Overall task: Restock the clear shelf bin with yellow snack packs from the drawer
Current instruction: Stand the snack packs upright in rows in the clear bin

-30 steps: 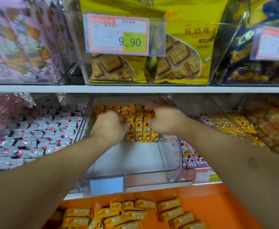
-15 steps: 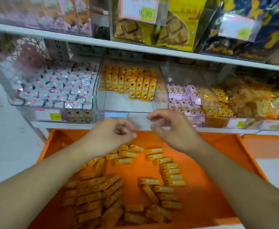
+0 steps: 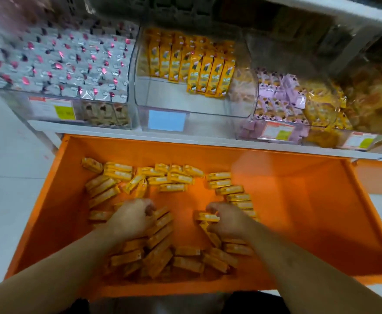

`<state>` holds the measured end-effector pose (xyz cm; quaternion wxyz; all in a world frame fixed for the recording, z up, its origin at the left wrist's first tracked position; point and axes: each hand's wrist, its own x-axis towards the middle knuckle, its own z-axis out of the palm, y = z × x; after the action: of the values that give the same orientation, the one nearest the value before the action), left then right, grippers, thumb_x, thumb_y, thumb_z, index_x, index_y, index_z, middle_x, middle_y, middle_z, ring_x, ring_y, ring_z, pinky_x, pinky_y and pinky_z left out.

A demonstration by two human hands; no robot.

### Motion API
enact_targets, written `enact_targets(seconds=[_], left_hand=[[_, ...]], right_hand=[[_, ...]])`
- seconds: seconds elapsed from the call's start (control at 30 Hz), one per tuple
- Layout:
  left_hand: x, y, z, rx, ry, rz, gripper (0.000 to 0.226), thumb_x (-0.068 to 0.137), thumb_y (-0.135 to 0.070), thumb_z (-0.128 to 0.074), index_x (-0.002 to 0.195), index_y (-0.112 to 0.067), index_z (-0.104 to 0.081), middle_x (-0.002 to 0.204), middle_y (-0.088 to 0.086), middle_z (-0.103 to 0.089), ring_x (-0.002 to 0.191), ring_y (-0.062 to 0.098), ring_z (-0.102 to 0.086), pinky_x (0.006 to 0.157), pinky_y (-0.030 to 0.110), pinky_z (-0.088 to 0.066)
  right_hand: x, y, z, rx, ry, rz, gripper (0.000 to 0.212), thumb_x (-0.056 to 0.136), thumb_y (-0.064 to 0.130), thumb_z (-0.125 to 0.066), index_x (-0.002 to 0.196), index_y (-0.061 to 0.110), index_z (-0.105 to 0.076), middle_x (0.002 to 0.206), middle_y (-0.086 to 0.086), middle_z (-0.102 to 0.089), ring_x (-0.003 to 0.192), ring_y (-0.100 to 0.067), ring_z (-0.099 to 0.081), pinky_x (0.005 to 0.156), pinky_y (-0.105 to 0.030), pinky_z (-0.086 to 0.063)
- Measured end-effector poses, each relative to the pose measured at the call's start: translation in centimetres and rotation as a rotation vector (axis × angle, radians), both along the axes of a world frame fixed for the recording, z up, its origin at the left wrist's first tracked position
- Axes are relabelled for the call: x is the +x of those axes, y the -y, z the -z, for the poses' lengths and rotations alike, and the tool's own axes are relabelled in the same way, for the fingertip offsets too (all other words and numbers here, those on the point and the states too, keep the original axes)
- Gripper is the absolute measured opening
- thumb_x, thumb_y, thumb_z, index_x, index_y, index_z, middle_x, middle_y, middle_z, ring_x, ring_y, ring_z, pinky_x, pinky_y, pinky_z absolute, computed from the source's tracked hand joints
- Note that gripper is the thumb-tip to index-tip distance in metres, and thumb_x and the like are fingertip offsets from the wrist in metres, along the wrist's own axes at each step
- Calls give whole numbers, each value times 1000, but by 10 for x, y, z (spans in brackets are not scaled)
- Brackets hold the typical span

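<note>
An open orange drawer (image 3: 298, 211) below the shelf holds several loose yellow snack packs (image 3: 174, 177). My left hand (image 3: 131, 219) is down among the packs on the left, fingers curled over them; whether it grips one is hidden. Over on the right, my right hand (image 3: 228, 220) curls its fingers round a yellow pack (image 3: 204, 216). Above, the clear shelf bin (image 3: 163, 109) holds rows of yellow packs (image 3: 208, 75) at its back, with its front floor bare.
A bin of silver-and-pink packs (image 3: 56, 64) stands left of the clear bin. To its right are bins of lilac packs (image 3: 278, 98) and yellow bagged snacks (image 3: 366, 100). The white shelf edge (image 3: 185, 138) runs above the drawer. Pale floor lies left.
Both hands left the packs in the shelf bin, drew back and dropped into the drawer. The view tilted down from the shelf to the drawer.
</note>
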<state>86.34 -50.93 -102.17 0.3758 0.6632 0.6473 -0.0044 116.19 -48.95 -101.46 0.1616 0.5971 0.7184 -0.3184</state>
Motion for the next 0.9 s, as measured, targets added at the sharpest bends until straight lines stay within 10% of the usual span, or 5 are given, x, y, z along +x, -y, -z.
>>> enact_targets(seconds=[0.17, 0.43, 0.73, 0.9], left_hand=[[16, -20, 44, 36, -75, 66, 39, 92, -31, -66, 131, -28, -64, 130, -2, -68, 118, 19, -64, 96, 31, -51], [19, -23, 80, 107, -146, 89, 12, 88, -25, -68, 100, -22, -69, 100, 1, -71, 95, 23, -68, 75, 35, -52], [18, -26, 52, 70, -65, 42, 35, 90, -34, -70, 122, -25, -62, 120, -1, -65, 115, 22, -59, 94, 36, -52], [28, -49, -22, 34, 350, -140, 37, 91, -19, -76, 121, -30, -59, 116, -10, -70, 103, 7, -67, 82, 29, -57]], right_hand=[[4, -4, 64, -8, 165, 14, 77, 82, 54, -70, 145, 17, -44, 139, -10, -50, 132, -33, -50, 107, -41, -45], [4, -7, 103, 73, 317, -140, 70, 93, 61, -52, 144, 13, -42, 147, -12, -44, 136, -34, -41, 112, -47, -36], [-25, -33, 44, -95, -203, 225, 30, 76, 44, -82, 94, 29, -63, 95, 5, -64, 88, -16, -63, 69, -30, -50], [-46, -52, -43, -364, -651, 462, 37, 87, 8, -80, 120, 6, -64, 108, -15, -72, 91, -28, -68, 77, -43, -54]])
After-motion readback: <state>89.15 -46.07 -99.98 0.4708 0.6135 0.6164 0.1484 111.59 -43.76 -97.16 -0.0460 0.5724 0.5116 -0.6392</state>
